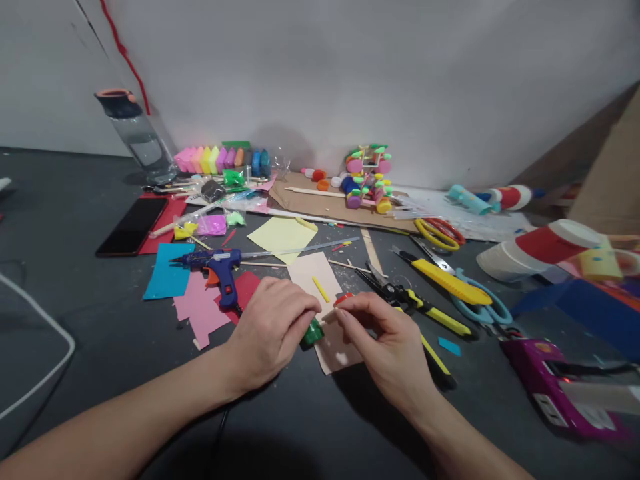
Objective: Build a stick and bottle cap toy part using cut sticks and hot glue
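Observation:
My left hand (277, 327) is closed at the middle of the dark table, its thumb and fingers around a green bottle cap (313, 333) that is partly hidden. Close beside it, my right hand (383, 333) pinches a short piece of wooden stick (330, 316) between thumb and fingers. A red cap (344, 299) shows just behind the right fingertips; whether they touch it I cannot tell. Under both hands lies a pale pink paper sheet (310, 267) with a thin yellow strip (321, 289) on it. A blue glue gun (223, 267) rests left of my left hand.
Pliers (395, 291), a yellow utility knife (453, 281) and scissors (483, 300) lie to the right. A purple tape dispenser (545, 393) and paper cups (540, 250) are farther right. A phone (134, 227), a water bottle (140, 140) and a colourful bead-like model (369, 177) stand or lie behind.

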{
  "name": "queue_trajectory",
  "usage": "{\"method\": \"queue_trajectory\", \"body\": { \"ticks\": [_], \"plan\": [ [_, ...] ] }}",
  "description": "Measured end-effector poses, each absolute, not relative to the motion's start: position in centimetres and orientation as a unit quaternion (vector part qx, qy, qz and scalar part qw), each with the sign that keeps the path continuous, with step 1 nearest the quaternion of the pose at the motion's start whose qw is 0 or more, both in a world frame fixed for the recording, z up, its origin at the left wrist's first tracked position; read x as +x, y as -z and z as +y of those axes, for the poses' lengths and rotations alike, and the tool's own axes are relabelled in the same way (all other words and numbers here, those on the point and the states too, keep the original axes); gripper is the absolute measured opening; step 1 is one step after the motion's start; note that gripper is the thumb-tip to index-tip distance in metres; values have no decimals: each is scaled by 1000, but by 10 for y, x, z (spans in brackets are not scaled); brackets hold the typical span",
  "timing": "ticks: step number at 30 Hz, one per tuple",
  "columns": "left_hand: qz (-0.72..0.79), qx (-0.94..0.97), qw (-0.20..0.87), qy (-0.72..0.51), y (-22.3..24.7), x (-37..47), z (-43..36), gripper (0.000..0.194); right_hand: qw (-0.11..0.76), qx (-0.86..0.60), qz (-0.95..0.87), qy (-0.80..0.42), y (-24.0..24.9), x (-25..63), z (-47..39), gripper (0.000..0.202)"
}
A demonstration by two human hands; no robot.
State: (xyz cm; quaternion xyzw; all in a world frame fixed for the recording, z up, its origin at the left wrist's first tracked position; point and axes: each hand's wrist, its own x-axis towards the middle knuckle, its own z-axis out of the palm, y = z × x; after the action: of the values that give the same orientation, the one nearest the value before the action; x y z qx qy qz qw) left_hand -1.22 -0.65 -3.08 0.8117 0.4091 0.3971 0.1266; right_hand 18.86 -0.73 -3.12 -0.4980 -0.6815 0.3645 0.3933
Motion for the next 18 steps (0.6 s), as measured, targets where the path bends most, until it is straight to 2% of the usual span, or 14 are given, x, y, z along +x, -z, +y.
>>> {"method": "queue_trajectory", "body": {
  "ticks": [10, 12, 15, 18],
  "plan": [
    [418, 820, 106, -376, 29, -14, -6, 41, 437, -494, -660, -360, 24, 185, -1, 16],
    [419, 821, 109, -371, 32, -14, -5, 35, 441, -498, -654, -361, 23, 185, 0, 17],
    [428, 816, 111, -372, 32, -14, -3, 12, 441, -503, -649, -363, 22, 185, -1, 19],
    [420, 819, 105, -375, 30, -14, -3, 18, 434, -506, -648, -367, 22, 185, -2, 20]
  ]
}}
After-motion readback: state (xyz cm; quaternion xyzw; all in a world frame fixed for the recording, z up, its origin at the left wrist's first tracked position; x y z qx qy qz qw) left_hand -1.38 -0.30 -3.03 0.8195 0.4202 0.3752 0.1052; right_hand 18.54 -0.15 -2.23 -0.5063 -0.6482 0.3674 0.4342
